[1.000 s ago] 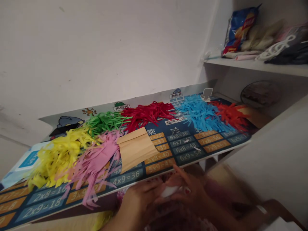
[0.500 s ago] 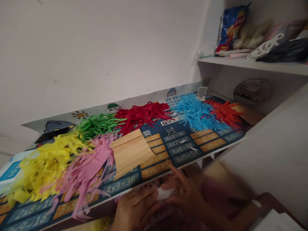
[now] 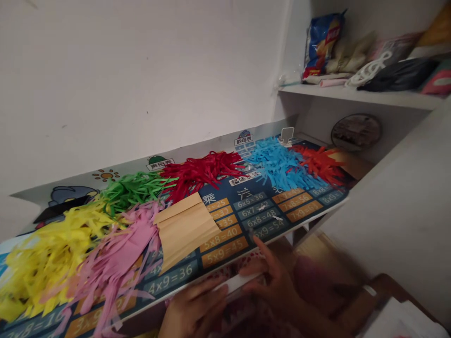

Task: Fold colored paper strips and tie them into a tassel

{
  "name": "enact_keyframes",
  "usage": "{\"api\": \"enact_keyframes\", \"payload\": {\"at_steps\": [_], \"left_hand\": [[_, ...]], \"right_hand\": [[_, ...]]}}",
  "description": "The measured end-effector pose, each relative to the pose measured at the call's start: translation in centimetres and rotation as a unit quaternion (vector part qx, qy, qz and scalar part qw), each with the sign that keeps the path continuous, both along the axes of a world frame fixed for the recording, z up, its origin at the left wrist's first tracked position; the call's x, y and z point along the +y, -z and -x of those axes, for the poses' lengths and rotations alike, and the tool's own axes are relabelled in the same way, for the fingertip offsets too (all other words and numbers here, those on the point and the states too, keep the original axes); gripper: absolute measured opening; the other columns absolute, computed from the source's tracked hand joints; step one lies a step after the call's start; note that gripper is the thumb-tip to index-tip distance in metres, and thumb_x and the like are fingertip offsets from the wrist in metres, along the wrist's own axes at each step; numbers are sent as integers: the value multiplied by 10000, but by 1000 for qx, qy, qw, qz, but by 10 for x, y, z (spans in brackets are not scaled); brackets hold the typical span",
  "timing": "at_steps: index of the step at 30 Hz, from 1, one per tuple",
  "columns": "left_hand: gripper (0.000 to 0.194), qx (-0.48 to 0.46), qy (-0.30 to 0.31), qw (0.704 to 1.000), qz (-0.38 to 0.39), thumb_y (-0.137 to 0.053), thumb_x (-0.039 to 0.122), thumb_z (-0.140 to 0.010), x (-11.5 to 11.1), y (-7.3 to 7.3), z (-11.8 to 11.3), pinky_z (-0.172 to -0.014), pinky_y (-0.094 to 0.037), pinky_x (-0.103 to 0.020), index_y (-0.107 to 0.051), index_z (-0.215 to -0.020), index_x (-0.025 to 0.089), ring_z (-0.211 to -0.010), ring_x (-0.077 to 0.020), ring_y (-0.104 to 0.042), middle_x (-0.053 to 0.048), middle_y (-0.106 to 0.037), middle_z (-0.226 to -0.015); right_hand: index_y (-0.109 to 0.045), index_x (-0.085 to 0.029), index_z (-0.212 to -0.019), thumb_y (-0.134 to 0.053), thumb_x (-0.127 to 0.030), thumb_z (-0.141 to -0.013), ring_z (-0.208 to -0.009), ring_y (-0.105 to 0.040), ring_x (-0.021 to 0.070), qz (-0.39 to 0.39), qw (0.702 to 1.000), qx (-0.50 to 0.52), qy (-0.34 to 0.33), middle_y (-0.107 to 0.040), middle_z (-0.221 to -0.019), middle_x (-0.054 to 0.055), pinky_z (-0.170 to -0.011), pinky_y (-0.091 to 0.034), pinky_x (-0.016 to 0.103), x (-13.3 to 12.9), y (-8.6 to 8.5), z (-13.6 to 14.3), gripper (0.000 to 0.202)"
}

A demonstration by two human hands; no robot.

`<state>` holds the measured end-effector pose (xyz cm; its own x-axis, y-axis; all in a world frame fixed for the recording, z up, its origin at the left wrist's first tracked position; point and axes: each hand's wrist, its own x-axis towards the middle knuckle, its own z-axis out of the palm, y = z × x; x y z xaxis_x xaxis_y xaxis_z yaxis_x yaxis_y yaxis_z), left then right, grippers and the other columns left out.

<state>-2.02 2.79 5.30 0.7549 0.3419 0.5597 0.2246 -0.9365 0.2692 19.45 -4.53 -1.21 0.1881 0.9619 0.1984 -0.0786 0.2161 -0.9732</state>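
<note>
Just off the table's front edge, a small white strip [image 3: 238,283] spans the gap between my hands; it could be folded paper or a slim roll. My left hand [image 3: 197,307] is closed around its left end, fingers bent over it. My right hand [image 3: 273,284] pinches the right end between thumb and fingers, with the index finger stretched toward the table edge. Nearest on the table lies a brown paper envelope [image 3: 186,227]. Beside it spreads a bunch of pink paper strips [image 3: 123,253].
Yellow [image 3: 52,258], green [image 3: 134,190], dark red [image 3: 204,169], blue [image 3: 282,162] and orange-red strips [image 3: 320,164] lie along the table mat [image 3: 225,244]. White scraps [image 3: 276,217] dot it. At right, a shelf [image 3: 352,96] holds a chip bag [image 3: 322,44] and white cord [image 3: 369,70].
My hands have drawn slightly apart, and more of the white strip shows between them. The view has shifted a little, moving the table and shelf leftward.
</note>
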Motion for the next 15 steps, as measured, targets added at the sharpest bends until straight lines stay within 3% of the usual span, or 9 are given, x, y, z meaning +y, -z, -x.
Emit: {"api": "enact_keyframes", "payload": {"at_steps": [4,7,11,15], "left_hand": [[237,-19,-1,999,-44,-514,307,-957,-1,-18,-2,-738,-559,-100,-661,-1134,251,-819,-89,-736,-8,-769,-980],[233,-21,-17,996,-83,-516,334,-951,-4,-28,-17,-743,-564,-115,-681,-1112,305,-814,-95,-737,19,-771,-976],[244,-44,-10,994,-100,-486,291,-963,-2,-15,-41,-730,-573,-126,-699,-1081,284,-809,-108,-740,1,-777,-946],[241,-44,16,994,-99,-479,265,-970,3,5,-48,-734,-577,-141,-697,-1061,225,-822,-119,-741,-38,-776,-951]], "right_hand": [[-213,-451,-1464,-839,-260,-701,-805,-700,178,-126,992,2,2,-737,-927,-20,-741,-557,288,1,-28,-15,1005],[-154,-476,-1466,-845,-213,-690,-799,-690,168,-187,982,17,0,-707,-967,-23,-681,-547,264,3,-45,-31,1072],[-231,-386,-1475,-853,-215,-679,-768,-670,156,-115,993,40,-8,-680,-912,-12,-696,-522,257,6,-36,-52,1025],[-301,-336,-1468,-869,-244,-649,-808,-664,167,-39,997,48,-38,-700,-919,7,-713,-511,259,1,-23,-68,1000]]}}
